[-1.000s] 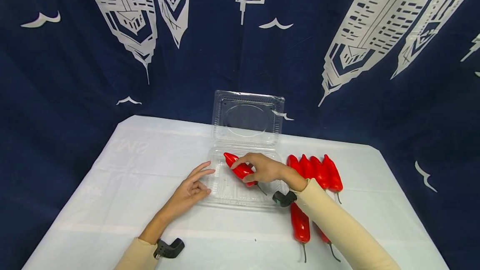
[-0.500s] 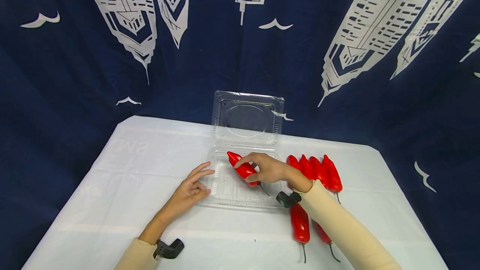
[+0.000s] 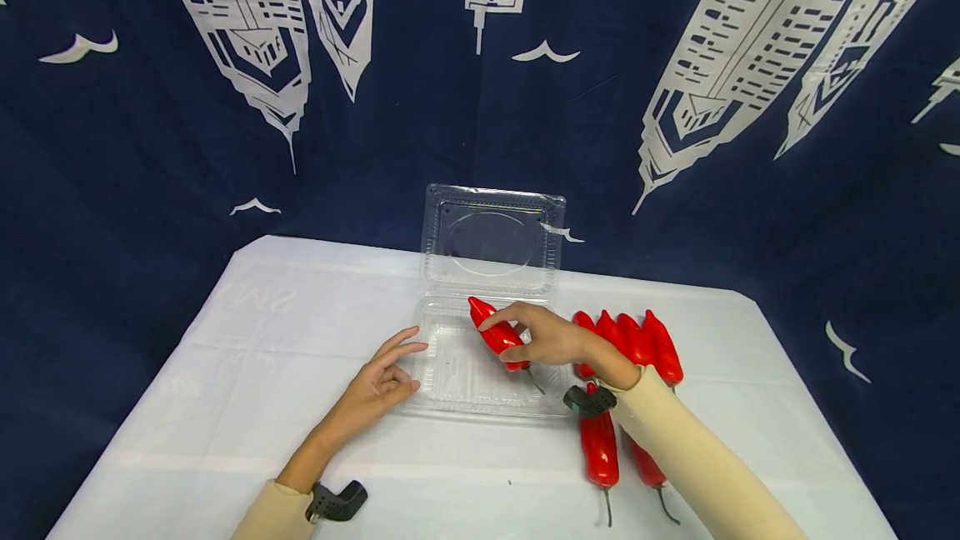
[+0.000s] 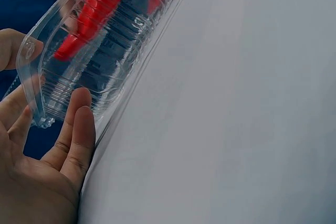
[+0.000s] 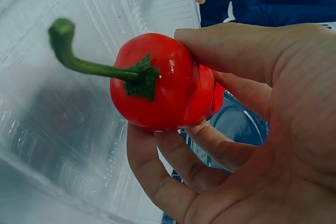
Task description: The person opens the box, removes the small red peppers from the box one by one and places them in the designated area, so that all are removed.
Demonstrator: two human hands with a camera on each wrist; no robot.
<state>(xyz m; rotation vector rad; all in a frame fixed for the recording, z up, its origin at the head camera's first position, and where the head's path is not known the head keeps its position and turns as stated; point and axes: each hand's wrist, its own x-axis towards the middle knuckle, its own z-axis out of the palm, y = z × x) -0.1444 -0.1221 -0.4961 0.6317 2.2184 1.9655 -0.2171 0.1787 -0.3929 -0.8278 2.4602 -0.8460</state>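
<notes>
My right hand [image 3: 551,336] holds a red pepper [image 3: 495,340] over the tray half of a clear plastic clamshell container [image 3: 442,415]. In the right wrist view the thumb is on one side of the pepper [image 5: 157,98] and the fingers on the other; its curved green stem [image 5: 89,66] points away from the palm. Whether the pepper touches the container floor cannot be told. My left hand [image 3: 371,390] rests at the container's left edge, fingers spread and touching the rim. Through the clear wall the left wrist view shows the red pepper [image 4: 94,17].
Several red peppers [image 3: 660,348] lie in a row right of the container, with two more [image 3: 600,448] nearer the front, partly under the right forearm. The container's lid [image 3: 491,240] stands raised at the back. A dark blue patterned curtain [image 3: 420,123] hangs behind the white table [image 3: 225,440].
My right hand has moved a little to the right, carrying the red pepper with it across the container. The left hand stays at the left edge.
</notes>
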